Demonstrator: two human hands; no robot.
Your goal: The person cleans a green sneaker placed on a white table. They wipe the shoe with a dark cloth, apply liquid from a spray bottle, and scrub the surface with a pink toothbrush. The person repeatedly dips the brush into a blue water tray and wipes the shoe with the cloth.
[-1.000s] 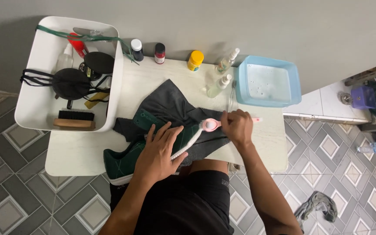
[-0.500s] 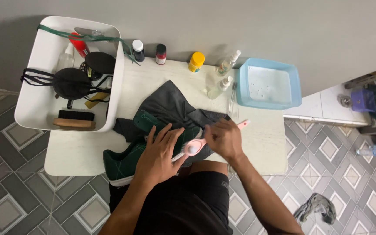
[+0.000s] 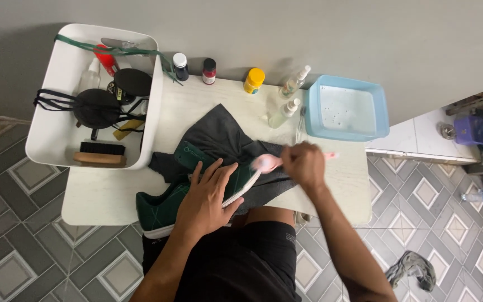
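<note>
item: dark green sneaker (image 3: 166, 204), lower centre of frame, lying on a grey cloth (image 3: 219, 134). likely light, with a soft upper and a stiff sole (best held across the middle). left hand (image 3: 205, 201) pressed flat on it; right hand (image 3: 304, 165) closed around a pink brush (image 3: 266, 162).

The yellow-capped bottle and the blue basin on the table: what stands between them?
In the head view, two clear spray bottles stand between the yellow-capped bottle and the blue basin, close beside the basin's left wall.
</note>
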